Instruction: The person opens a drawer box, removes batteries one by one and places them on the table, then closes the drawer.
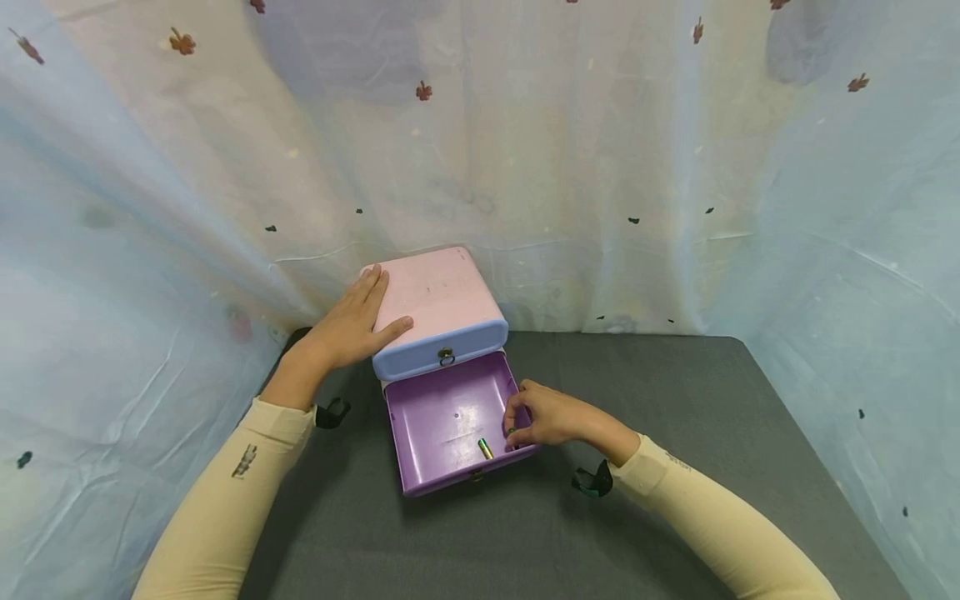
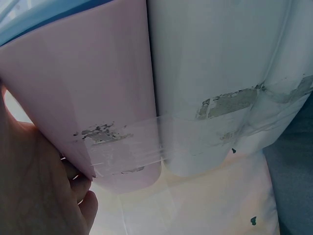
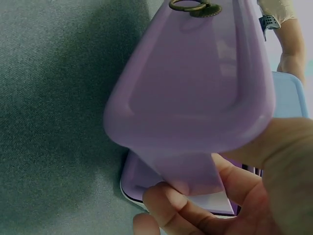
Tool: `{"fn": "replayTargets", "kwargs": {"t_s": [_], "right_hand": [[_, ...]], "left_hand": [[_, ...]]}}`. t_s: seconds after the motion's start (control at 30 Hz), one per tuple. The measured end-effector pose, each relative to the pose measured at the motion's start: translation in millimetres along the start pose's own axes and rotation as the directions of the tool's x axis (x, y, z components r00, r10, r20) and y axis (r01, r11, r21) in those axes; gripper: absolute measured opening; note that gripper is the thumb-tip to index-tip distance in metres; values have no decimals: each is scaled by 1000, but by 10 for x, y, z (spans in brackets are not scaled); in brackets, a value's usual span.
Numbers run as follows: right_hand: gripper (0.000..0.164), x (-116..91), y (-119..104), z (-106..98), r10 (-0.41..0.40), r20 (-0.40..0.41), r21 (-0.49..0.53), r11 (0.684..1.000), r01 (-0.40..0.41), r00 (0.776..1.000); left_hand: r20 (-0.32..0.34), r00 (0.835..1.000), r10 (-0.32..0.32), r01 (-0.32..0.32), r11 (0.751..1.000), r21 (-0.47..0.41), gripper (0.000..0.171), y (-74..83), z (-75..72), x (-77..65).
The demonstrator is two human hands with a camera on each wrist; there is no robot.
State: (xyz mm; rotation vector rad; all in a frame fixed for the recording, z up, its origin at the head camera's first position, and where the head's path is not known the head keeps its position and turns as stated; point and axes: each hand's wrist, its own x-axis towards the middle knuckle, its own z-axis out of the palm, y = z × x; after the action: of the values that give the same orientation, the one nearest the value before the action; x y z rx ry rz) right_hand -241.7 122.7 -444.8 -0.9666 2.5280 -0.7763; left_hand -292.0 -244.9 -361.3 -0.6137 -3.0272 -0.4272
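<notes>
Left of centre: left hand (image 1: 354, 329) laid on the pink casing (image 1: 442, 287), fingers straight and spread, thumb near the front edge, not clamped. Left wrist view shows clear tape (image 2: 124, 156) bridging the pink casing and the pale casing (image 2: 210, 54) beside it. Mid-frame: blue drawer (image 1: 420, 353) shut, ring pull (image 1: 447, 361) hanging from its front; below it, purple drawer (image 1: 427, 417) pulled out over the grey surface (image 1: 720, 417). Green-and-gold cylinder (image 1: 486, 449), battery-like, lies tilted on the purple drawer's floor near the front wall, lower centre of the frame. Just right of it, right hand (image 1: 551, 412) at the drawer's right wall, curled, thumb and forefinger nearly together on what looks like a small green-ended piece (image 1: 512, 431); mostly hidden, exact contact can't be told. Hands well apart. Handling the piece well, my read: left palm steady on top, light pressure, so the casing doesn't slide or tip with the drawer out; right fingertips low by the drawer floor, grip loosened or tightened gently since small round things roll; wrist clear of the side wall; don't lean on the extended drawer or knock the loose cylinder.
</notes>
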Motion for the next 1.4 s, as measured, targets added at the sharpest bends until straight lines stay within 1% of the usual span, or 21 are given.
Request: {"fn": "replayTargets", "kwargs": {"t_s": [0.13,0.23,0.37,0.47,0.8,1.03,1.13,1.23,1.33,1.4], "right_hand": [[17,-3,6,9,1,-8,8,1000,-1,1000],[16,-8,10,12,-20,-25,15,1000,20,1000],[15,-19,15,7,-69,-79,8,998,70,994],[15,-21,16,5,-84,-122,-11,996,83,989],[14,-28,-30,-10,-46,-204,-39,998,39,978],[12,-31,-78,-27,-16,-253,-6,1000,15,967],[12,-32,-93,-38,-35,-282,-6,999,35,959],[11,-37,-104,-52,-70,-301,-1,997,74,951],[11,-36,-111,-62,-103,-307,2,994,108,946],[11,-31,-105,-66,-113,-300,5,993,120,947]], "left_hand": [[-1,1000,2,-2,1000,2,104,1,3,3],[-1,1000,2,-2,1000,3,105,-2,4,6],[2,1000,-3,3,1000,-1,105,-13,5,13],[4,1000,-6,6,1000,-5,105,-21,6,13],[4,1000,-1,1,1000,-6,104,-20,5,8],[7,1000,-3,3,1000,-3,104,-19,4,8],[5,1000,-2,2,1000,-1,105,-24,7,9],[2,1000,1,-1,1000,-3,105,-26,9,9],[-1,1000,4,-4,1000,-5,104,-23,10,9],[-2,1000,5,-5,1000,-5,104,-22,9,9]]}}
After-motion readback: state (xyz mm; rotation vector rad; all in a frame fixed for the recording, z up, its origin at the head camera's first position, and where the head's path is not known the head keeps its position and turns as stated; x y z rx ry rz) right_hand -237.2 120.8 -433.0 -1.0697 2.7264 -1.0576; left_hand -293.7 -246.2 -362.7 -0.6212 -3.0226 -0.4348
